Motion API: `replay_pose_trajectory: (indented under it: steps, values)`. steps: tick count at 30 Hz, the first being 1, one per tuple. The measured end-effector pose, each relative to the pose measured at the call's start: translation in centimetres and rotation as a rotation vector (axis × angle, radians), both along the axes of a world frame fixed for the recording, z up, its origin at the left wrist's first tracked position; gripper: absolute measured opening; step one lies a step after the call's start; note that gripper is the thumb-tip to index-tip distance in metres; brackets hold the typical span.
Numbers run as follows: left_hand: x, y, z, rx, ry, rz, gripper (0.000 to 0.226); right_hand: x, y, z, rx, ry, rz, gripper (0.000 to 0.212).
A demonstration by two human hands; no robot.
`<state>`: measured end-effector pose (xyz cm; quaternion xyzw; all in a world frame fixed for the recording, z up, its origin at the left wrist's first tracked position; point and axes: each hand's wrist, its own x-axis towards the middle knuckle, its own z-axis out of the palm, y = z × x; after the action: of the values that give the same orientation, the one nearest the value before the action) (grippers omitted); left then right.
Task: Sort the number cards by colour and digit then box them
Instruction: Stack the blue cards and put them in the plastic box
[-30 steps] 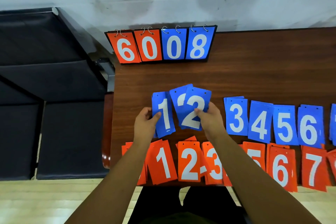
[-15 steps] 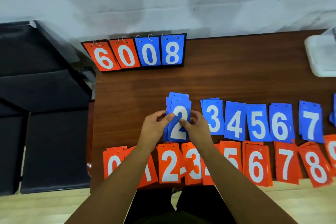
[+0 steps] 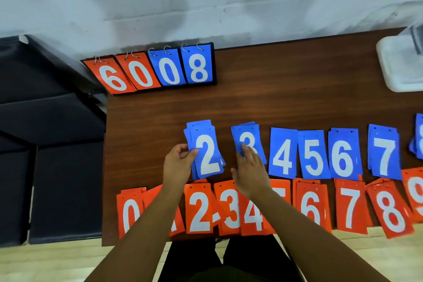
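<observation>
The left hand (image 3: 177, 162) grips a blue stack topped by a 2 (image 3: 204, 151), thumb over its left edge and fingers (image 3: 191, 153) curled behind, so that hand is closed on the stack. The stack stands with its long axis running away from the person, roughly in line with the blue row on the table (image 3: 274, 103). Whether its lower edge rests on the wood or is lifted slightly cannot be told.

The right hand (image 3: 250, 167) is open, fingers spread and reaching forward, with the fingertips lying on the lower half of the blue 3 pile (image 3: 248, 137). It holds nothing yet.

That pile lies just right of the held stack and straight ahead of the right hand, long axis also pointing away from the person. The right hand is much the nearer; the left is busy. To the right sit blue 4 (image 3: 282, 153), 5 (image 3: 314, 155), 6 (image 3: 343, 153) and 7 (image 3: 384, 151), side by side.

The orange row (image 3: 350, 206) runs along the near edge, partly under both forearms. A flip scoreboard (image 3: 158, 71) stands at the far left corner, and a white box (image 3: 398, 68) at the far right.

The step seems to be gathering blue piles in order: the 3 pile would next be slid or lifted leftward onto the held stack.
</observation>
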<state>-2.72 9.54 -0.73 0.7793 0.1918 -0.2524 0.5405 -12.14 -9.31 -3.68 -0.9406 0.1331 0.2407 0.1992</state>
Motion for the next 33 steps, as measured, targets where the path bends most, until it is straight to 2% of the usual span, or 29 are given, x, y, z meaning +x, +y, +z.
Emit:
replay_pose_trajectory:
  steps: [3,6,10,12,15,18,20,24,26,27,31,33]
  values:
    - [-0.1,0.5,-0.2,-0.015,0.015,0.04,0.018,1.0,0.8,-0.3,0.007,-0.089,-0.016,0.05]
    - [-0.3,0.9,-0.5,-0.058,0.045,0.081,0.026,2.6,0.2,-0.2,-0.06,-0.133,-0.313,0.061]
    - [-0.4,1.5,-0.6,-0.074,0.047,0.119,0.024,4.9,-0.7,-0.5,-0.218,-0.002,-0.391,0.085]
    - [-0.4,2.0,-0.6,-0.087,0.05,0.139,0.022,5.8,-0.4,-0.6,-0.206,0.058,-0.451,0.09]
    - [-0.4,2.7,-0.8,-0.097,0.063,0.154,0.027,6.7,0.2,-0.7,-0.137,0.084,-0.523,0.084]
    - [-0.3,3.0,-1.1,-0.076,0.059,0.161,0.023,6.6,0.2,-0.7,-0.027,0.043,-0.505,0.057]
    - [0.1,2.9,-1.0,-0.05,0.056,0.154,0.021,6.3,-0.5,-0.3,0.147,-0.024,-0.536,0.038]
    - [1.1,2.2,-0.6,-0.044,0.058,0.104,0.024,5.7,-2.3,2.5,0.668,-0.181,-0.944,0.011]
    - [1.5,1.5,-0.2,-0.08,0.057,0.078,0.023,5.5,-2.3,4.0,0.965,-0.185,-1.087,0.009]
    - [1.7,1.1,0.0,-0.107,0.058,0.056,0.022,5.3,-2.1,4.5,1.04,-0.169,-1.104,0.009]
    - [2.0,-1.4,1.0,-0.218,0.145,-0.091,0.016,4.7,-1.6,5.2,0.932,-0.171,-1.116,0.01]
    - [1.7,-3.0,1.2,-0.254,0.186,-0.146,0.022,4.5,-1.9,5.2,0.854,-0.188,-1.135,0.015]
